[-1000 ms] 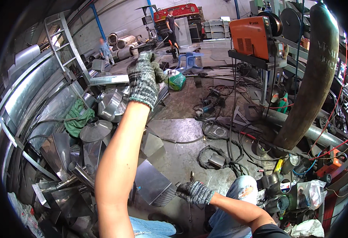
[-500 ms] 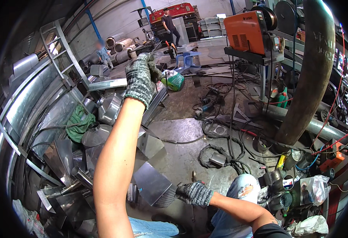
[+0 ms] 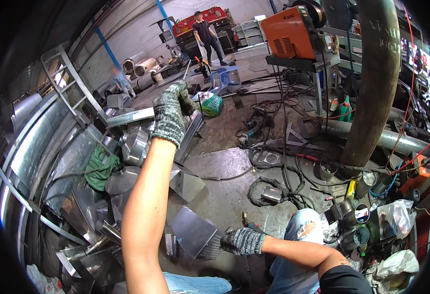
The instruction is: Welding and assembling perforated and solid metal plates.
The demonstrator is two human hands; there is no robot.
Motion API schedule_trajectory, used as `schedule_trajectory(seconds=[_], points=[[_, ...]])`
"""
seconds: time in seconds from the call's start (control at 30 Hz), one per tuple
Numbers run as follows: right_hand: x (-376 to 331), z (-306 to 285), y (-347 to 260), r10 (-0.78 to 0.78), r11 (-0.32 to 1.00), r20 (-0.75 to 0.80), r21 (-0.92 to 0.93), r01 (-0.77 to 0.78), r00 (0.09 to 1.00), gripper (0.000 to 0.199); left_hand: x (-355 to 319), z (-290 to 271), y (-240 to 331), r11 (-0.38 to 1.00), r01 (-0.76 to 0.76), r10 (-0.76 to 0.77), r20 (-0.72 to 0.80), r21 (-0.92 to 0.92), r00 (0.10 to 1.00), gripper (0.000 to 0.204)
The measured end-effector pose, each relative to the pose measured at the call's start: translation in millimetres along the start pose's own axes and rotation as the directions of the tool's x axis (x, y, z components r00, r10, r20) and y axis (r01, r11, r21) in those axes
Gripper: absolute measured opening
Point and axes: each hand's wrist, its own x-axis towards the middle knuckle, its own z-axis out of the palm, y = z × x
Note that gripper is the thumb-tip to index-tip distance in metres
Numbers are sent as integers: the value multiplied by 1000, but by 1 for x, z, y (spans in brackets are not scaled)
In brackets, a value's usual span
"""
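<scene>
Both hands wear speckled grey knit cloth gloves, the left hand [image 3: 172, 113] and the right hand [image 3: 242, 241] alike. The sheet metal piece [image 3: 194, 232] looks smooth, dull grey. The bent metal offcuts [image 3: 127, 147] shine brighter. The concrete floor [image 3: 225, 191] is rough and stained. A green cloth rag [image 3: 100, 166] is matt.

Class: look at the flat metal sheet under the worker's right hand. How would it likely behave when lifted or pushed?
The metal sheet looks thin and flat, so it probably flexes slightly yet holds its shape. Its smooth grey face suggests it would slide easily on the floor. Edges look sharp; the right hand on it wears a knit glove.
</scene>
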Motion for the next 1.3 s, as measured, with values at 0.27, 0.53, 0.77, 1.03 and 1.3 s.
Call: schedule_trajectory(seconds=[0.27,0.53,0.77,1.03,1.3], points=[[-4,4,6,14,1000,13,5,-14,1000,25,-13,9,-3,998,-32,34,-30,55,999,22],[-1,1,2,45,999,-3,11,-45,999,24,-15,3,-2,1000,-31,31,11,4,999,24],[6,8,12,40,998,-5,40,-39,999,28,-21,-13,-15,986,43,-44,-2,-164,999,18],[-3,-11,-6,108,994,82,-27,-106,991,30,-74,-46,-95,950,154,-129,110,-271,986,12],[8,9,-2,38,998,111,48,-44,993,31,-72,-77,-84,897,167,-160,51,-409,986,10]])
